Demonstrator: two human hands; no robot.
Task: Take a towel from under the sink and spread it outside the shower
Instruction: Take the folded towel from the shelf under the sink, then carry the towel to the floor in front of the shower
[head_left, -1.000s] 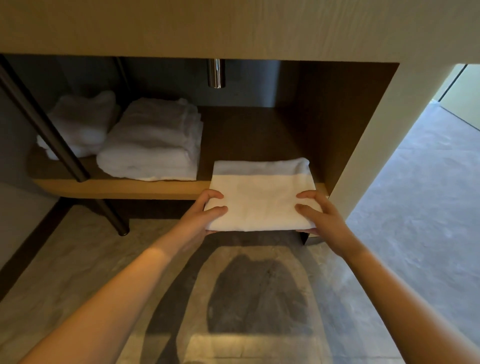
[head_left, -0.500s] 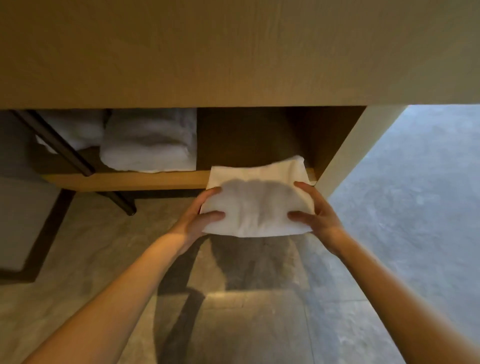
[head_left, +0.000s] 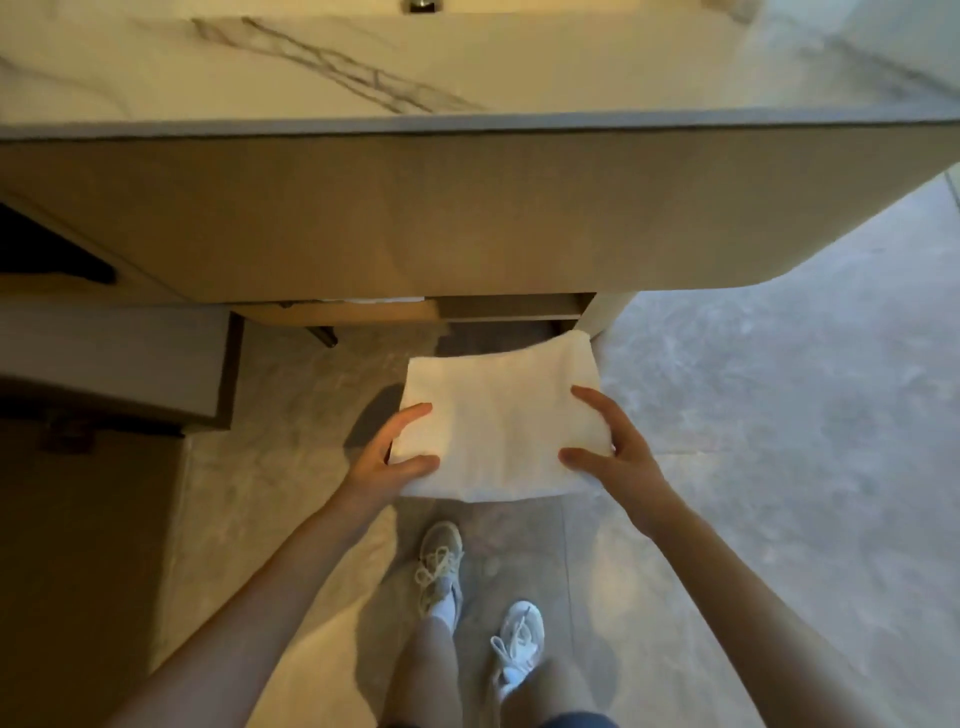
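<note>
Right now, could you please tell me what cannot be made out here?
Head view:
- Shelf: behind the vanity front, only its edge shows.
- Left hand and right hand fingers beneath the towel: covered by it.
- Metal fitting: cut off by top edge.
- Shower: out of frame.

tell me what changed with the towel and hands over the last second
The folded towel has come off the shelf and out toward the person; it is now held over the floor, in front of the vanity. The person has straightened up, so the marble countertop shows and the shelf is almost hidden. Unchanged: left hand and right hand grip the towel's two sides, and it stays folded.
</note>
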